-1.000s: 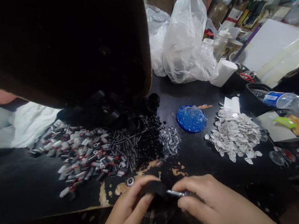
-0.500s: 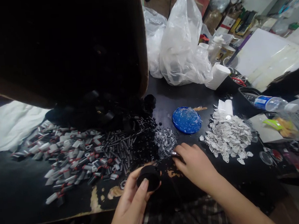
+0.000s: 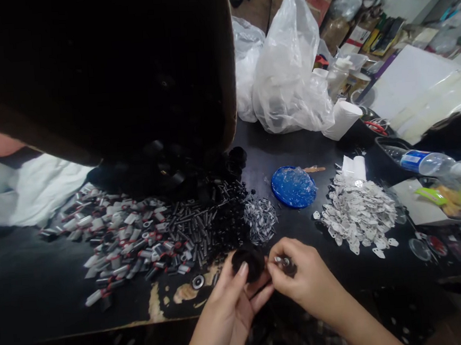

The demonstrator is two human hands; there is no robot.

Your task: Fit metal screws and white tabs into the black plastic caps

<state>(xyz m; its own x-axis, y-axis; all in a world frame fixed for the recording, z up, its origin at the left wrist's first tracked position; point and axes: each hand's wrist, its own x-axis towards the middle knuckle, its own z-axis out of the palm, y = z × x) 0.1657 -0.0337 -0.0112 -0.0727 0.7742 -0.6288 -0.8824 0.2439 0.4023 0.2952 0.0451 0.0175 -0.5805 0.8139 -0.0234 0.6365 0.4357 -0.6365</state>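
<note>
My left hand [image 3: 235, 305] is closed around a round black cup-shaped part [image 3: 248, 264], with the thumb across its near side. Close beside it on the right, my right hand [image 3: 302, 270] pinches a small shiny metal piece [image 3: 283, 261]; fingers partly hide it, and its kind is unclear. The fingertips of both hands nearly meet at the black part's right side. Just beyond them lies a heap of small grey pieces [image 3: 260, 219]. A pile of springs [image 3: 195, 228] and a heap of small black pieces [image 3: 230, 223] lie to its left.
Grey cylinders with red bands [image 3: 128, 241] spread over the left of the black table [image 3: 44, 293]. A blue lid with clear gel [image 3: 294, 187] lies beyond my hands. White flat tags [image 3: 359, 210] are heaped at right, near a plastic bottle [image 3: 429, 161]. A large dark container [image 3: 126, 69] overhangs the upper left.
My right hand has drawn back from the grey pieces toward the black part, with the shiny piece in its fingers. My left hand has shifted right and slightly up, and the view has moved slightly.
</note>
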